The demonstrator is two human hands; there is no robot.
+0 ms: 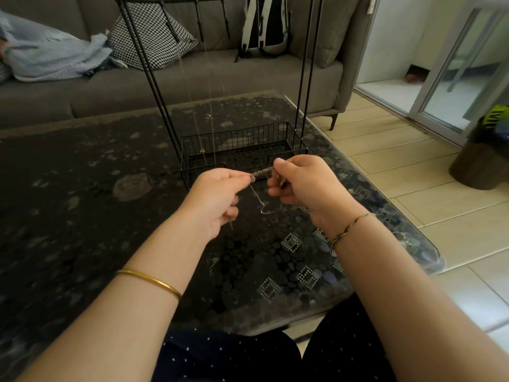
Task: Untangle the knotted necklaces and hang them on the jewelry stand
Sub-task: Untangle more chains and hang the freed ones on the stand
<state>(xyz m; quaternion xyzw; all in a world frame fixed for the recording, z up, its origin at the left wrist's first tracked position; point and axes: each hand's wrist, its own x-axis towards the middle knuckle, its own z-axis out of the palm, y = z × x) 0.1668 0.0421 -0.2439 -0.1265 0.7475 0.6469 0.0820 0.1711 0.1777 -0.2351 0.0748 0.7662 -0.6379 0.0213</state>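
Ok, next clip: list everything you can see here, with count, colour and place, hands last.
jewelry stand: one, black wire, on the table ahead of the hands, with a basket base
hanging necklaces: at least two thin chains, pale gold, hanging from the stand's top bar; exact count unclear
held necklace: one silver tangle, stretched between both hands, a loop dangling below
table: one, dark speckled top, under everything
sofa: one, grey, behind the table
cushion: one, black-and-white patterned, on the sofa
backpack: one, black and white, on the sofa
bangle: one, gold, left wrist
bracelet: one, thin, gold and dark, right wrist
left hand: pinching the chain
right hand: pinching the other end
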